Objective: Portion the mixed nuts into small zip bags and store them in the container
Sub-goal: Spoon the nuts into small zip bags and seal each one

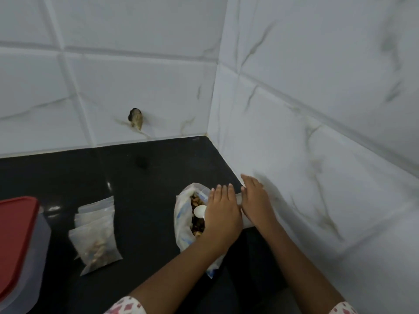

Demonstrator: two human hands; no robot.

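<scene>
White marbled wall tiles (145,71) — black countertop (145,177)

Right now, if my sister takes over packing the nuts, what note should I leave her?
Left hand: open, flat over the big nut bag.
Right hand: open, flat beside it; clear plastic shows between them.
White spoon sits in the nut bag.
One filled small zip bag lies on the counter, empty zip bags behind it.
Red-lidded container stands left, lid on.
To do: fill the rest, store all.
</scene>
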